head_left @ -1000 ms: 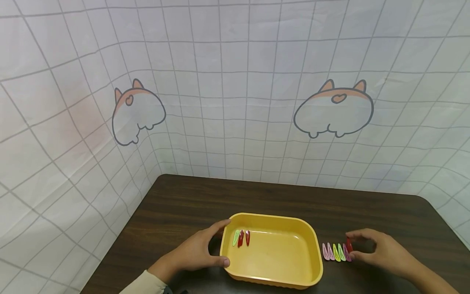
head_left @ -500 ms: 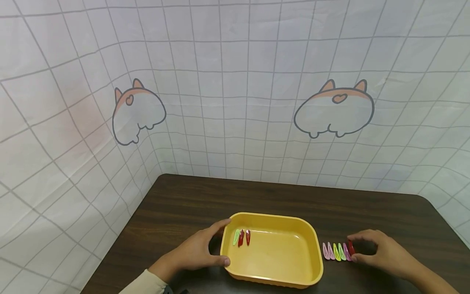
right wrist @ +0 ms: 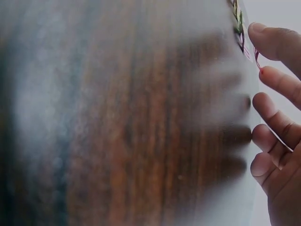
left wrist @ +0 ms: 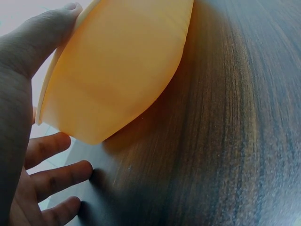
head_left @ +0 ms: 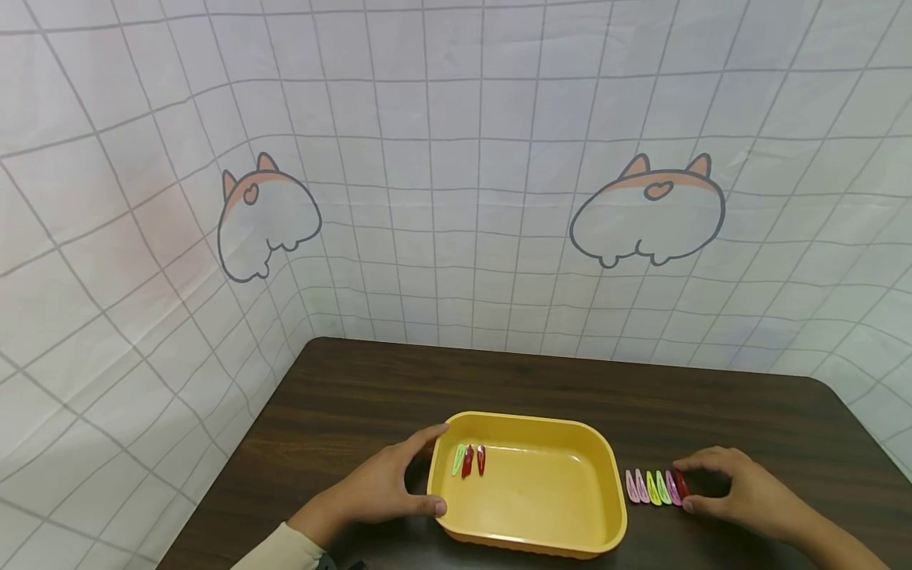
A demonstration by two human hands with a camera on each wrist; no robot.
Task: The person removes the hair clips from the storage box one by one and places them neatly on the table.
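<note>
My left hand point(head_left: 388, 483) holds the left end of a yellow plastic basin point(head_left: 534, 546), thumb over the near rim and index finger at the far corner. In the left wrist view the other fingers point(left wrist: 61, 179) spread beside its wall. Inside, at the left, lie a green hair clip point(head_left: 458, 460) and two red ones. Right of the basin, my right hand point(head_left: 748, 491) pinches a red hair clip point(head_left: 682, 484) between thumb and index finger. It stands at the right end of a row, beside a purple hair clip point(head_left: 673, 488).
The row on the dark wooden table point(head_left: 385, 380) also has two pink hair clips point(head_left: 636, 486), a yellow one point(head_left: 653, 488) and a green one point(head_left: 663, 488). A white gridded cloth point(head_left: 456, 198) with cartoon animal prints hangs behind and along the left.
My right hand has shifted slightly to the right and down with the red hair clip, which now lines up beside the purple one. The left hand and the basin stay put.
</note>
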